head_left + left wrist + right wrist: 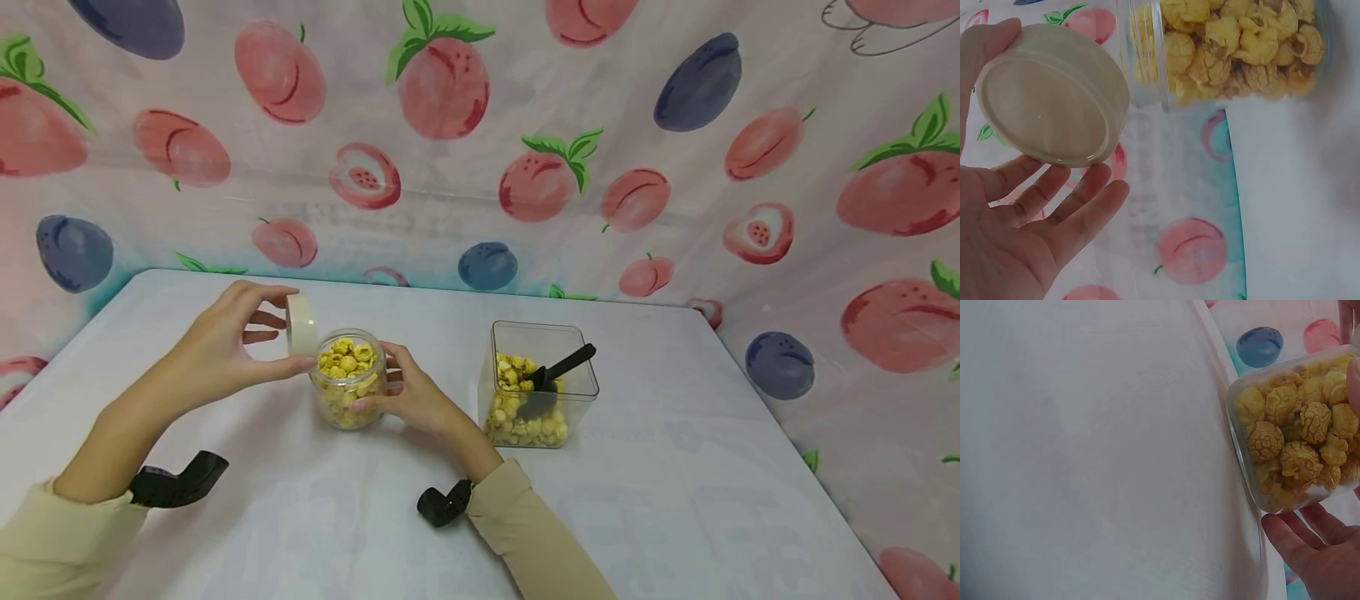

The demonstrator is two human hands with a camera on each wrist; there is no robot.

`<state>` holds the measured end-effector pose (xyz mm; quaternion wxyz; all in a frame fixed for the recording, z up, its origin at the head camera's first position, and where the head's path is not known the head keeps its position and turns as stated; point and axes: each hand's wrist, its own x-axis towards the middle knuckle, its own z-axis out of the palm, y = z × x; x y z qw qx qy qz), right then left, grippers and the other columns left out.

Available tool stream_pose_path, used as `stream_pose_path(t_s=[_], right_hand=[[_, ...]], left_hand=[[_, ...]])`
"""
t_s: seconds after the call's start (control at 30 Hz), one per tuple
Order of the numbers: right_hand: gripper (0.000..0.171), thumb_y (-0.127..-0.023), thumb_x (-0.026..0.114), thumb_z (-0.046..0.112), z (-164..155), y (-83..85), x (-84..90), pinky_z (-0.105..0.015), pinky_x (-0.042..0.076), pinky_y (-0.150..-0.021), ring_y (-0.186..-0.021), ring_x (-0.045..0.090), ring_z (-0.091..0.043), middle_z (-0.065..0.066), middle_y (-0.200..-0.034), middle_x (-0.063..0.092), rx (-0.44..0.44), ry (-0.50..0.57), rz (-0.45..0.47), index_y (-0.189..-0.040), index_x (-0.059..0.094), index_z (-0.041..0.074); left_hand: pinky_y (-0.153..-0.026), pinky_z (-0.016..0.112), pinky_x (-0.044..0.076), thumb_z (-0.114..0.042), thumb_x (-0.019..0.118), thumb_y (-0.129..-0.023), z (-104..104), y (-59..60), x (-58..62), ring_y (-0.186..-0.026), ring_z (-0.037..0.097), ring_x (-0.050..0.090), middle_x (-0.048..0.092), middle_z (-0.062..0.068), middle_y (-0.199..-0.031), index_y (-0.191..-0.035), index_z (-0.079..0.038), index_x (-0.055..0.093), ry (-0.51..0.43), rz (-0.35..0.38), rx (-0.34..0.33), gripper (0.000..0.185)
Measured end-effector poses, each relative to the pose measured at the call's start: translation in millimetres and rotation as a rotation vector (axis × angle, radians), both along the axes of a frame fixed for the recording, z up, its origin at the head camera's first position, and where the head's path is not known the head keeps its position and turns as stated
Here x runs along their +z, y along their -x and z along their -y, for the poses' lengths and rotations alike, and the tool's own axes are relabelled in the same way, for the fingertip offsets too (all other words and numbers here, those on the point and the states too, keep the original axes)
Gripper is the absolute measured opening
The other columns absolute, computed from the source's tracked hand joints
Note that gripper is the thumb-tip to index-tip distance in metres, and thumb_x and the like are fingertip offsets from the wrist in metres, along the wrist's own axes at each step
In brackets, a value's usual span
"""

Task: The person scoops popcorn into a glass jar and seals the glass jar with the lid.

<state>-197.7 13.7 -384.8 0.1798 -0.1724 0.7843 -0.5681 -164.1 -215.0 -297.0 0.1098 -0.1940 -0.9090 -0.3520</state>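
Yellow popcorn fills the small clear jar [348, 379] to its mouth, so filling looks finished and closing it appears to be what is left. The jar stands on the white table [675, 467], left of a square clear tub [542, 385] that holds more popcorn and a black scoop [558, 371]. The right hand [408, 396] wraps its fingers round the jar's side and steadies it. The left hand [221, 346] pinches a cream lid [301, 324] on edge, just beside the jar's rim and not yet over the opening.

Only the head view shows the tub, the scoop and both hands at once. The left wrist view shows the lid's hollow underside [1050, 94] and loosely spread fingers [1079, 206] beneath it. The right wrist view shows the popcorn pressed against the jar's wall [1291, 437], with fingertips below it.
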Motion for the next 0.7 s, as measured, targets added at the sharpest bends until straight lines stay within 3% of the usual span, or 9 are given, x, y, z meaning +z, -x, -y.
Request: stream_pose_path(t_s=[0.17, 0.47, 0.7], right_hand=[[0.075, -0.081, 0.073, 0.018, 0, 0.6, -0.7, -0.031, 0.047, -0.092, -0.109, 0.052, -0.016, -0.003, -0.128, 0.045, 0.003, 0.020, 0.008, -0.141, 0.029, 0.026], [0.076, -0.081, 0.073, 0.017, -2, 0.5, -1.4, -0.030, 0.047, -0.092, -0.109, 0.052, -0.015, -0.002, -0.129, 0.045, 0.010, 0.025, 0.003, -0.142, 0.028, 0.026], [0.076, -0.081, 0.073, 0.017, -2, 0.7, -0.2, -0.031, 0.047, -0.093, -0.111, 0.053, -0.017, -0.003, -0.131, 0.043, 0.015, 0.034, 0.015, -0.141, 0.029, 0.027]], left_hand=[[-0.078, 0.046, 0.054, -0.026, 0.082, -0.071, -10, 4.6, -1.5, -0.101, 0.030, 0.053, 0.042, 0.015, -0.117, -0.132, -0.003, 0.044, 0.008, -0.002, -0.037, 0.076], [-0.073, 0.041, 0.053, -0.037, 0.079, -0.072, -26, 11.6, -1.1, -0.097, 0.029, 0.054, 0.048, 0.016, -0.117, -0.128, -0.003, 0.047, 0.116, -0.007, -0.065, 0.073], [-0.077, 0.052, 0.051, -0.039, 0.078, -0.072, -34, 16.1, -1.9, -0.101, 0.034, 0.051, 0.049, 0.019, -0.113, -0.127, -0.002, 0.052, 0.171, -0.005, -0.074, 0.072]])
